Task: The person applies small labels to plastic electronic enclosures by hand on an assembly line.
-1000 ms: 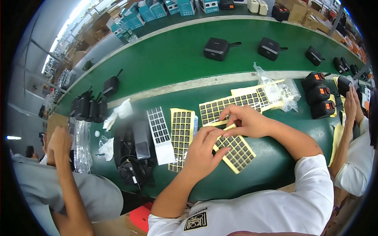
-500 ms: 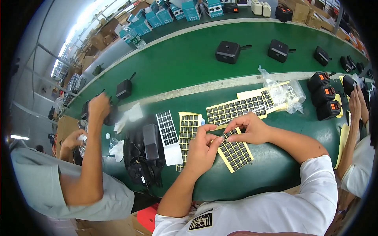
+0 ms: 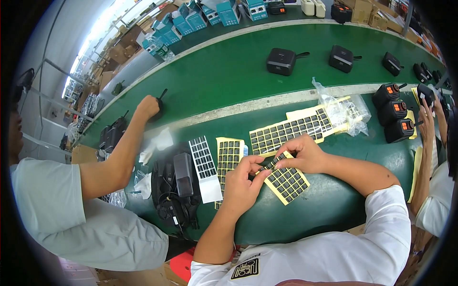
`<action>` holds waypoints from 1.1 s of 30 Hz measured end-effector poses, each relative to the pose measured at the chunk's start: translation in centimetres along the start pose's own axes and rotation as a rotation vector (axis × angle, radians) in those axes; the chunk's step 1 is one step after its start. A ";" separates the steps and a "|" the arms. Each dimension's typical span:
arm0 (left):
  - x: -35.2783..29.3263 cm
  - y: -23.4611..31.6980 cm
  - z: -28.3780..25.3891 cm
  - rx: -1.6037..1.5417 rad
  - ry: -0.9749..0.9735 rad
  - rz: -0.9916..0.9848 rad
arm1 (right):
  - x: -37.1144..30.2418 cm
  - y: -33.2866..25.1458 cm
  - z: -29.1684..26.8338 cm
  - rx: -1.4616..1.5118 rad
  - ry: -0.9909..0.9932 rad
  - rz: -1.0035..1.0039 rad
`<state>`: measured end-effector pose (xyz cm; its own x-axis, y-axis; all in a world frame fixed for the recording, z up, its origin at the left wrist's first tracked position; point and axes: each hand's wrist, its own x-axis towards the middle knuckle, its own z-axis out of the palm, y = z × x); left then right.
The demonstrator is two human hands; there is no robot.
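Between my hands is a small yellow-backed sheet (image 3: 289,185) bearing rows of dark rectangular stickers, its top edge bent up. My left hand (image 3: 243,181) pinches its upper left corner between thumb and fingers. At the upper right edge, my right hand (image 3: 304,155) grips the sheet too, fingertips close to the left ones. Just beyond lies a larger sheet (image 3: 286,136) of the same dark pieces. Left of my hands are another yellow sheet (image 3: 228,155) and a white-backed sheet (image 3: 204,159), partly peeled of its pieces.
A dark speaker-like box (image 3: 183,174) rests on black cables and bags at the left. Clear plastic film (image 3: 350,117) covers the far sheet's end. Black devices with orange marks (image 3: 393,110) stand right. Black boxes (image 3: 281,61) sit on the green belt. Co-workers flank me.
The sheet's top edge is bent up more between my fingers. The co-worker at the left has leaned in and reached a hand onto a black box on the belt.
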<state>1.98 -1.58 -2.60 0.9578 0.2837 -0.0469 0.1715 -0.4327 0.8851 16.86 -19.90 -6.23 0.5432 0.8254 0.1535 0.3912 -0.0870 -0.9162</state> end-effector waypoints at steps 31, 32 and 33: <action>0.6 -0.3 0.0 0.322 0.100 0.531 | 0.3 1.0 0.5 -0.147 0.017 -0.461; 0.6 -0.3 0.0 0.335 0.098 0.560 | 0.3 1.0 0.5 -0.147 0.017 -0.461; 0.7 -0.4 0.0 0.348 0.098 0.590 | 0.3 1.1 0.5 -0.169 0.013 -0.479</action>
<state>2.57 -1.22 -2.94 0.8912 -0.0148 0.4533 -0.2923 -0.7829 0.5492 17.13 -19.47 -7.33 0.2822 0.7876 0.5477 0.7130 0.2098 -0.6691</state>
